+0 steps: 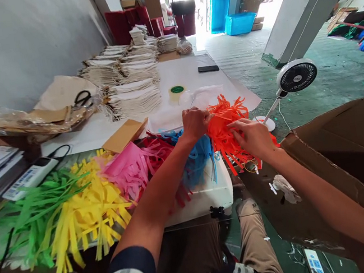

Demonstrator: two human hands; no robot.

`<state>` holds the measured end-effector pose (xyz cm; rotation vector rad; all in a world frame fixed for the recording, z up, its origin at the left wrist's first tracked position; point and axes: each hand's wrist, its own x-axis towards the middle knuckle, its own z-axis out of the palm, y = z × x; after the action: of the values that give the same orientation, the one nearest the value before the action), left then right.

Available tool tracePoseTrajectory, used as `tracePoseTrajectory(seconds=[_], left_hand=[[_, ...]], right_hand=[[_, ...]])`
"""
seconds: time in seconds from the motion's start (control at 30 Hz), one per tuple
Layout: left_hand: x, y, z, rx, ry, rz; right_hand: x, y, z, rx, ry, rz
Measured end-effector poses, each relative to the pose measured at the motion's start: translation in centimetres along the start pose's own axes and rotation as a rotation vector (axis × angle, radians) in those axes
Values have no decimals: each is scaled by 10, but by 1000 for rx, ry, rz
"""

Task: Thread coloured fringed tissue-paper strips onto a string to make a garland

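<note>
"Orange strips (pixel 225 137) sit between the person's two hands, slightly toward three o'clock from the middle of the view."

"What is the left hand (pixel 196 123) doing?"

"Its fingers are curled closed, pinching the bundle's edge at about ten o'clock."

"And the right hand (pixel 255 138)?"

"It lies against the bundle with fingers stretched out, touching the strips; whether it grips any cannot be told."

"What surrounds the bundle?"

"Blue strips (pixel 195 157) are just beside it at eight o'clock. Farther out, toward nine, come dark red strips (pixel 157 151), then pink (pixel 132 167), yellow (pixel 88 207) and green ones (pixel 47 207)."

"Anything else?"

"A roll of tape (pixel 178 99) stands at ten o'clock, a fan (pixel 296 76) at two, and a cardboard box (pixel 324 174) at four."
</note>
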<state>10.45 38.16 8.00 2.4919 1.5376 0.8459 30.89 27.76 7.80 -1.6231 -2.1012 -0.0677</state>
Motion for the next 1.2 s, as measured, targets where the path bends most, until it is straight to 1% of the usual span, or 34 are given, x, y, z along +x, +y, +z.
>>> tracePoseTrajectory(seconds=[0.13,0.27,0.37,0.47,0.53,0.63,0.73,0.87,0.93,1.07,1.13,1.2], left_hand=[[-3,9,-5,-23,43,118],[-7,14,-9,-72,89,164],[-11,12,-8,-146,127,94],[-20,7,-4,-288,250,-5],[-27,4,-1,-348,302,-12],[-38,4,3,-364,271,4],[-42,6,8,-358,250,-15],[-42,8,17,-427,279,-49],[-41,7,21,-487,266,-95],[-41,3,25,-528,173,-203],[-41,0,25,-522,147,-203],[-40,-4,26,-463,125,-167]], right_hand=[[27,-9,5,29,102,11],[51,-7,10,88,104,-18],[60,-1,12,141,95,-21],[62,6,12,209,87,-62],[62,10,11,254,99,-74],[64,11,10,331,120,-54],[66,8,9,404,125,-48],[66,1,9,428,89,-134],[66,-3,9,433,98,-169],[70,-7,4,493,221,-127],[74,-7,1,505,273,-77],[79,-5,-3,505,323,-11]])
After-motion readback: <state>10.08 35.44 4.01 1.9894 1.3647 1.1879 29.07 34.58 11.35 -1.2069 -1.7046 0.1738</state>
